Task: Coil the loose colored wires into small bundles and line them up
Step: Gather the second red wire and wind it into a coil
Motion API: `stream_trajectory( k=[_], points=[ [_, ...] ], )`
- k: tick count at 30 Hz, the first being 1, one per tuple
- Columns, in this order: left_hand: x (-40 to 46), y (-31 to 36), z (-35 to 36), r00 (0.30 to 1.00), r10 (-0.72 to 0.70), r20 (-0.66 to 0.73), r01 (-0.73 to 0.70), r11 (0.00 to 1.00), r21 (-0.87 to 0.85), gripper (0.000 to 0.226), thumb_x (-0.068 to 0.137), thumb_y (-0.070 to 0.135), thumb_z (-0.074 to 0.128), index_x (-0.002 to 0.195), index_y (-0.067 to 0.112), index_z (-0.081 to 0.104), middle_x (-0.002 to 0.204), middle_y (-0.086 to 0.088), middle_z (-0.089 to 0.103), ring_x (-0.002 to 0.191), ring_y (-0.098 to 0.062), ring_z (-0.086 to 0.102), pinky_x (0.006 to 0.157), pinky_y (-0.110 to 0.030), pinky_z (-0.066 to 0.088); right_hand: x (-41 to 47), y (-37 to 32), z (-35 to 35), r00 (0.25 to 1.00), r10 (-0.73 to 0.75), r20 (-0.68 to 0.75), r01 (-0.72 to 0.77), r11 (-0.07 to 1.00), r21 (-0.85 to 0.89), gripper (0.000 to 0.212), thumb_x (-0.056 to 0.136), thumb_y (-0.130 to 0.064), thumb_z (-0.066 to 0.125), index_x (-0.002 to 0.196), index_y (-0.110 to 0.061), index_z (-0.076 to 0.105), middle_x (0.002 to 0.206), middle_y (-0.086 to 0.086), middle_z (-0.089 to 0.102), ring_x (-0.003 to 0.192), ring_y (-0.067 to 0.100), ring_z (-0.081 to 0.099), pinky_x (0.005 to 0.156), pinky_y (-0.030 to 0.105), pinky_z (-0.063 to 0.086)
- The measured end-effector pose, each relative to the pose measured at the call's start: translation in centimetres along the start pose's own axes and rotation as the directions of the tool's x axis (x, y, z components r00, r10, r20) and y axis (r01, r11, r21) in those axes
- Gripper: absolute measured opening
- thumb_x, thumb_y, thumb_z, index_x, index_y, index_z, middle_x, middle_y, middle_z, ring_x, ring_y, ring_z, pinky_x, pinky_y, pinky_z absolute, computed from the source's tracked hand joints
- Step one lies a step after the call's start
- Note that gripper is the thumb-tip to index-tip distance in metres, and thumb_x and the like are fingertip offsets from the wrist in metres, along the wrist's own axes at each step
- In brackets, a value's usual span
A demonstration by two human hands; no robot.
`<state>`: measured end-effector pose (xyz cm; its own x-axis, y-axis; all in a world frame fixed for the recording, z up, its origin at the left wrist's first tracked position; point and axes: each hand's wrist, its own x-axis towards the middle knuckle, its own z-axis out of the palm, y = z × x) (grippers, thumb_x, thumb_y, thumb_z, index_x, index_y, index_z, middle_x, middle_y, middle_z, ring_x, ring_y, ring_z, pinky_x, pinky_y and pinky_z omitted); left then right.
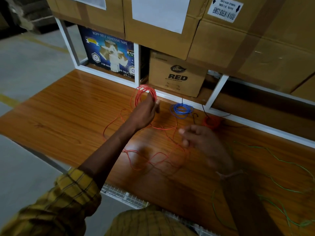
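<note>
1. Left hand [144, 113] holds the red wire [144, 94] loops above the table [68, 108].
2. Right hand [201, 140], blurred: grip cannot be told.
3. Wire is likely light and springy; grasp across all loops.

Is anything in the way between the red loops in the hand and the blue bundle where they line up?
Nothing visible. The left hand holds the red coil, and only bare table lies between it and the blue bundle.
</note>
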<state>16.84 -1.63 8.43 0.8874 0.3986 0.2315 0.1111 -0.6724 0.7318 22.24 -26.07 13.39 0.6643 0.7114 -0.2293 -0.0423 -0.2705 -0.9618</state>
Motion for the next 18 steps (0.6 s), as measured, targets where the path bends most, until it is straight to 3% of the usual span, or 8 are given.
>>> stream_trajectory(
  k=[1,3,5,8,11,13,15,18],
  points=[
    [-0.3,-0.3,-0.2,0.997,0.002,0.072,-0.003,1.0,0.023,0.042,0.115,0.035,0.034,0.147,0.006,0.036,0.092,0.0,0.069,0.065,0.0,0.06,0.07,-0.034,0.053,0.1,-0.4,-0.7,0.998,-0.059,0.016,0.059,0.998,0.038,0.017,0.1,-0.015,0.061,0.098,0.0,0.069,0.068,0.012,0.054,0.06,0.016,0.052,0.068,0.03,0.051],
    [-1.2,-0.3,-0.4,0.978,-0.011,0.211,0.014,1.0,-0.014,0.042,0.115,0.035,0.034,0.138,0.001,0.043,0.09,-0.008,0.07,0.064,-0.014,0.064,0.067,-0.03,0.05,0.4,-1.2,-1.9,0.987,-0.151,0.059,0.149,0.988,0.04,0.021,0.104,-0.018,0.056,0.101,-0.003,0.07,0.067,0.011,0.047,0.057,0.017,0.05,0.07,0.038,0.056],
    [-2.2,0.5,-0.6,0.943,-0.027,0.333,0.08,0.986,-0.147,0.045,0.115,0.036,0.033,0.137,-0.002,0.045,0.088,-0.016,0.067,0.064,-0.025,0.061,0.065,-0.031,0.051,1.2,-1.7,-2.7,0.975,-0.215,0.053,0.218,0.975,-0.048,0.024,0.106,-0.02,0.052,0.107,-0.005,0.071,0.063,0.0,0.049,0.055,0.017,0.047,0.059,0.031,0.052],
    [-3.8,2.2,-0.9,0.89,0.024,0.456,0.149,0.929,-0.338,0.052,0.116,0.041,0.026,0.141,0.003,0.051,0.081,-0.021,0.061,0.065,-0.026,0.048,0.062,-0.032,0.044,2.7,-2.8,-3.5,0.94,-0.341,0.008,0.336,0.921,-0.195,0.026,0.108,-0.022,0.05,0.108,-0.01,0.074,0.062,-0.01,0.056,0.057,0.02,0.045,0.054,0.022,0.041],
    [-4.9,3.4,-1.4,0.842,0.1,0.53,0.188,0.866,-0.463,0.068,0.115,0.049,0.02,0.116,-0.003,0.064,0.075,-0.03,0.053,0.062,-0.031,0.038,0.068,-0.034,0.045,4.4,-3.2,-3.9,0.916,-0.397,-0.048,0.377,0.897,-0.228,0.025,0.107,-0.022,0.052,0.104,-0.009,0.074,0.072,-0.016,0.067,0.056,0.01,0.047,0.053,0.021,0.037],
    [-5.3,4.1,-1.8,0.81,0.181,0.557,0.223,0.784,-0.579,0.055,0.117,0.038,0.021,0.139,0.0,0.054,0.07,-0.02,0.047,0.057,-0.03,0.027,0.069,-0.037,0.047,5.5,-3.2,-3.6,0.907,-0.414,-0.078,0.383,0.888,-0.256,0.026,0.107,-0.02,0.054,0.102,-0.003,0.073,0.069,-0.022,0.067,0.057,-0.003,0.054,0.055,0.014,0.04],
    [-5.4,4.9,-2.1,0.789,0.242,0.564,0.261,0.7,-0.664,0.049,0.118,0.029,0.022,0.151,-0.003,0.04,0.07,-0.024,0.038,0.052,-0.027,0.02,0.067,-0.034,0.048,7.1,-2.3,-3.0,0.888,-0.445,-0.115,0.392,0.863,-0.318,0.021,0.103,-0.021,0.061,0.095,-0.007,0.075,0.072,-0.015,0.07,0.068,-0.007,0.059,0.066,0.014,0.044],
    [-5.7,6.2,-2.4,0.806,0.295,0.513,0.325,0.502,-0.801,0.056,0.115,0.027,0.022,0.155,-0.01,0.031,0.074,-0.018,0.044,0.047,-0.019,0.018,0.065,-0.031,0.05,8.4,0.2,-2.0,0.913,-0.389,-0.121,0.325,0.876,-0.357,0.026,0.099,-0.034,0.066,0.09,-0.011,0.073,0.085,0.011,0.072,0.078,0.011,0.063,0.073,0.031,0.048]
  ],
)
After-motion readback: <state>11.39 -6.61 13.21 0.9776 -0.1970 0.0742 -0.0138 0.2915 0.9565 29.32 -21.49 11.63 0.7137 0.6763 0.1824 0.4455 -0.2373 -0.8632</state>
